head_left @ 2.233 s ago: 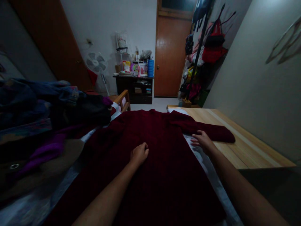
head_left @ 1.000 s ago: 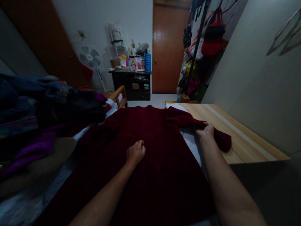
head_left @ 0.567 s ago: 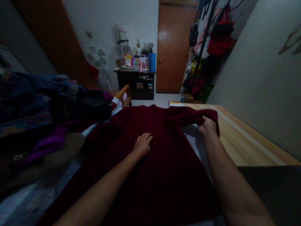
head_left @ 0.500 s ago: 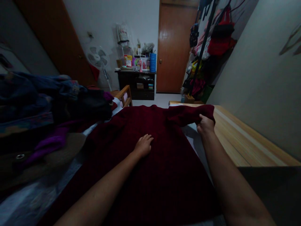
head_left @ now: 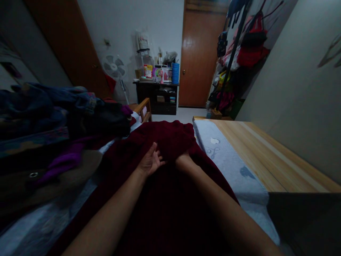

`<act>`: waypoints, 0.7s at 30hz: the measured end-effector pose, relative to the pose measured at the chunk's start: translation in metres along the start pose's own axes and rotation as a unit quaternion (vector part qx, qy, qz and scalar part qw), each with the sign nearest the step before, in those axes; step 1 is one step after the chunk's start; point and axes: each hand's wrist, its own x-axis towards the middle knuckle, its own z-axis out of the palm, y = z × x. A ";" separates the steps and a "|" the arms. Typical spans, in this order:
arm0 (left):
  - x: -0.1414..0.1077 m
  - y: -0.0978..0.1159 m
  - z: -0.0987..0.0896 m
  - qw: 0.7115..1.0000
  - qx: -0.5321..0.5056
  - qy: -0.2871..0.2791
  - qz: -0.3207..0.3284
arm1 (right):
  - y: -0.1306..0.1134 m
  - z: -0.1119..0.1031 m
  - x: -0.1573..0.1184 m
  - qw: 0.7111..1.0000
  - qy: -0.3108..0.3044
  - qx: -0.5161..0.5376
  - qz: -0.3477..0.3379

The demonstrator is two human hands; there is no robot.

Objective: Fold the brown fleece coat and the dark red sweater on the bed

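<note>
A dark red sweater [head_left: 165,209] with a long body is spread out before me, its lower end running toward me. My right hand [head_left: 184,161] has hold of the right sleeve [head_left: 176,140], which is folded inward over the upper body. Cloth covers most of that hand's fingers. Just to the left is my left hand [head_left: 151,160], open, its thumb raised and fingers apart, close to the bunched sleeve. Whether it touches the cloth I cannot tell.
A heap of clothes [head_left: 53,110] lies along the left, a purple piece [head_left: 66,160] among it. On the right, a light blue printed sheet [head_left: 231,167] borders a wooden board [head_left: 255,153]. A fan [head_left: 114,67], dark cabinet [head_left: 157,97] and door [head_left: 197,57] stand beyond.
My right hand has brought the sleeve from the far right inward over the sweater, uncovering the blue sheet. My left hand has lifted from lying flat and turned, moving slightly left.
</note>
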 end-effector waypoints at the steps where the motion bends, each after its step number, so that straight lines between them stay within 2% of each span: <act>1: -0.004 0.000 -0.004 1.000 0.006 0.011 -0.013 | -0.007 0.005 -0.006 0.999 -0.041 -0.005 -0.012; 4: -0.011 -0.008 -0.017 0.993 0.070 0.087 -0.032 | -0.018 0.009 -0.027 0.986 -0.165 -0.009 -0.019; 5: -0.011 -0.011 -0.021 0.989 0.101 0.107 -0.028 | -0.019 0.006 -0.035 0.982 -0.186 -0.011 -0.011; 7: -0.010 -0.018 -0.025 0.974 0.184 0.132 -0.003 | -0.016 -0.005 -0.052 0.983 -0.183 -0.011 0.003; 9: -0.008 -0.023 -0.025 0.936 0.318 0.140 0.062 | -0.008 -0.018 -0.072 0.990 -0.140 0.002 0.003; 12: -0.005 -0.025 -0.017 0.818 0.539 0.100 0.171 | 0.013 -0.037 -0.106 0.999 -0.023 0.042 0.015; 13: -0.004 -0.025 -0.014 0.780 0.590 0.083 0.191 | 0.022 -0.041 -0.119 0.998 0.018 0.043 0.036; 15: -0.001 -0.024 -0.009 0.723 0.655 0.078 0.203 | 0.040 -0.048 -0.144 0.991 0.095 0.031 0.087; 18: 0.005 -0.020 -0.003 0.680 0.697 0.122 0.190 | 0.062 -0.052 -0.178 0.974 0.152 0.020 0.165; 21: 0.010 -0.014 0.002 0.680 0.700 0.153 0.154 | 0.070 -0.053 -0.205 0.958 0.145 0.045 0.242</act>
